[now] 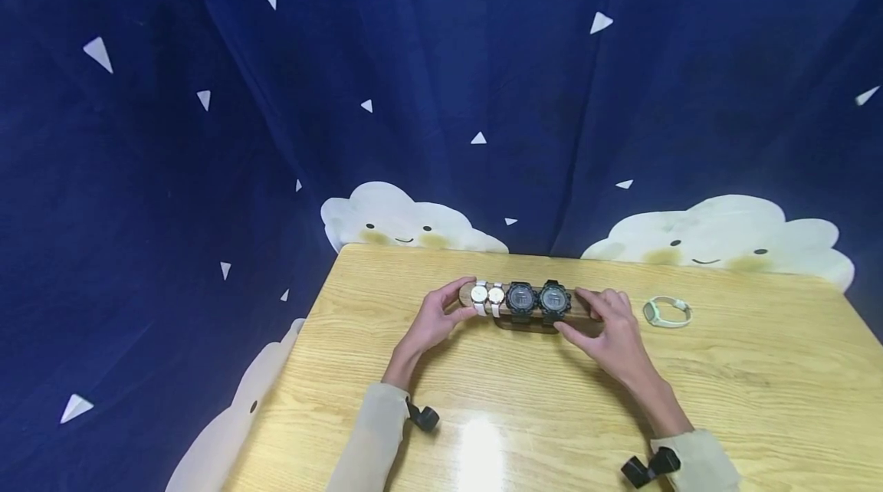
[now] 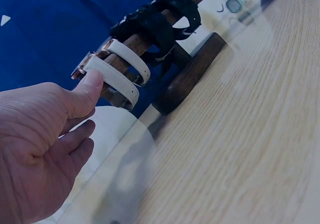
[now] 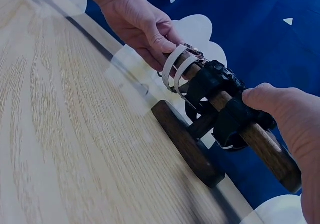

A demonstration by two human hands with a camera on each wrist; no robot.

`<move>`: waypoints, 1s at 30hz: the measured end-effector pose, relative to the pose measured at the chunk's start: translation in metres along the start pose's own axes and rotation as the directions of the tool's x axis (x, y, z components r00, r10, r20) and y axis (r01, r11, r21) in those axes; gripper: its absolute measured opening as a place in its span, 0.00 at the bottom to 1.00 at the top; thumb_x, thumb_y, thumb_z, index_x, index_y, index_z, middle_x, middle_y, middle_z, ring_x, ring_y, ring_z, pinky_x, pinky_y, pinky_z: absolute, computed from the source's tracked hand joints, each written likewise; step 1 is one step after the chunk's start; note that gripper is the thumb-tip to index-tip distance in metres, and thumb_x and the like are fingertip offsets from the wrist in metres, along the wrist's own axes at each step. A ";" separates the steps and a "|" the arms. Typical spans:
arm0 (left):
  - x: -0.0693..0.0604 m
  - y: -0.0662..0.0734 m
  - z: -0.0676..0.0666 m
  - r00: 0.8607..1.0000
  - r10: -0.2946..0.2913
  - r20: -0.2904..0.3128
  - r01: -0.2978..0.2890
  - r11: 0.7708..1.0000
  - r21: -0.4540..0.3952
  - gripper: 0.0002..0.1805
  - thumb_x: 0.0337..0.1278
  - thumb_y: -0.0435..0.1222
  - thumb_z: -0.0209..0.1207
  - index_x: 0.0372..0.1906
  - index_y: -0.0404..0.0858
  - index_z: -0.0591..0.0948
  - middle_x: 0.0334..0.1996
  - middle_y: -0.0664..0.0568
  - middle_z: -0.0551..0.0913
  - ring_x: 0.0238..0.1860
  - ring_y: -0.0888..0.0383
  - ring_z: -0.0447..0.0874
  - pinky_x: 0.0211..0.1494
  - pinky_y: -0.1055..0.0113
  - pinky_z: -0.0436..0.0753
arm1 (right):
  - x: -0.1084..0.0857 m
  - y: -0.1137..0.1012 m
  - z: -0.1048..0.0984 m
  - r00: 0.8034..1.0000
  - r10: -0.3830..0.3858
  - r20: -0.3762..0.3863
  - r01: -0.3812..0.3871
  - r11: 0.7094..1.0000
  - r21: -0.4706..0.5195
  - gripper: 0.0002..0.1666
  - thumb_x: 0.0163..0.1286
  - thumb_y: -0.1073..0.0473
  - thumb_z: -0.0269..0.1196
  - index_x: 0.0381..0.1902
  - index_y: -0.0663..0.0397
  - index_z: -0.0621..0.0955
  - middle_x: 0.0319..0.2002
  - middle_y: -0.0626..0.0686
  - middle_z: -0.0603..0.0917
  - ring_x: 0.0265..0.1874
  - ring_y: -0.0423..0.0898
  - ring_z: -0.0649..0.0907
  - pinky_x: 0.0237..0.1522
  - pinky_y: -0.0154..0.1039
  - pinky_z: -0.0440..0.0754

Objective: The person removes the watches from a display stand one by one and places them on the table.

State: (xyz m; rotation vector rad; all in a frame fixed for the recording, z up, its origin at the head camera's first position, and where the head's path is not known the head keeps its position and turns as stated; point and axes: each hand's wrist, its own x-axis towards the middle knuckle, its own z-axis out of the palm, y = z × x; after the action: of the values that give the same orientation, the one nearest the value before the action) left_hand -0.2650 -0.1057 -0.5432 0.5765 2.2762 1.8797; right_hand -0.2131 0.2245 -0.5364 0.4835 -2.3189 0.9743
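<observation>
A dark wooden watch stand [image 3: 187, 144] bears two watches with white straps, the outer white watch [image 1: 479, 294] and the inner one [image 1: 496, 295], beside two chunky black watches, an inner one [image 1: 520, 298] and an outer one [image 1: 554, 300]. At the bar's left end my left hand [image 1: 431, 321] pinches the outer white watch, its thumb on the strap in the left wrist view. My right hand [image 1: 616, 339] has its thumb on the outer black watch and its fingers round the bar's far side, partly hidden. The bar's bare right end sticks out past that watch in the right wrist view.
A pale green watch [image 1: 667, 313] lies on the wooden table [image 1: 345, 339] to the right of my right hand. Behind the table's back edge hangs a dark blue curtain [image 1: 428, 55] with white triangles and smiling clouds.
</observation>
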 end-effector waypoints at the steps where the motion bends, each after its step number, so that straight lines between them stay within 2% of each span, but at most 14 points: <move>1: 0.000 0.000 0.000 1.000 0.000 -0.001 0.000 1.000 0.002 0.35 0.62 0.26 0.67 0.75 0.35 0.72 0.70 0.40 0.77 0.73 0.41 0.73 0.72 0.60 0.77 | 0.001 -0.001 0.001 1.000 -0.001 -0.001 0.001 1.000 0.002 0.40 0.44 0.58 0.85 0.55 0.69 0.84 0.29 0.51 0.69 0.37 0.45 0.63 0.37 0.37 0.59; 6: 0.000 0.001 -0.001 1.000 0.006 -0.009 -0.006 1.000 0.017 0.35 0.62 0.26 0.67 0.74 0.37 0.73 0.70 0.41 0.77 0.72 0.42 0.74 0.72 0.59 0.77 | 0.004 -0.005 0.005 1.000 0.007 -0.005 -0.007 1.000 0.000 0.41 0.44 0.57 0.85 0.55 0.69 0.84 0.30 0.50 0.69 0.37 0.47 0.64 0.38 0.38 0.60; 17: 0.000 0.000 0.000 1.000 0.007 -0.006 -0.006 1.000 0.008 0.35 0.63 0.26 0.67 0.74 0.37 0.73 0.70 0.39 0.77 0.73 0.39 0.73 0.71 0.60 0.78 | 0.009 -0.017 0.013 0.996 0.092 0.010 -0.092 0.994 -0.057 0.42 0.49 0.50 0.85 0.57 0.69 0.83 0.30 0.52 0.69 0.36 0.47 0.63 0.36 0.37 0.58; 30: 0.000 0.000 0.001 1.000 0.006 -0.002 -0.006 1.000 0.003 0.35 0.63 0.26 0.66 0.75 0.37 0.72 0.71 0.39 0.76 0.73 0.39 0.72 0.71 0.61 0.78 | 0.013 -0.020 0.021 0.996 0.084 -0.041 -0.088 0.989 -0.122 0.43 0.46 0.46 0.85 0.53 0.68 0.85 0.28 0.51 0.70 0.34 0.49 0.65 0.34 0.37 0.59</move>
State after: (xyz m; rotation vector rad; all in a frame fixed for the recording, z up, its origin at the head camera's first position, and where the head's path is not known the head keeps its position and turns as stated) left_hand -0.2645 -0.1054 -0.5439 0.5821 2.2820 1.8802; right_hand -0.2197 0.1945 -0.5295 0.3152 -2.3670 0.8647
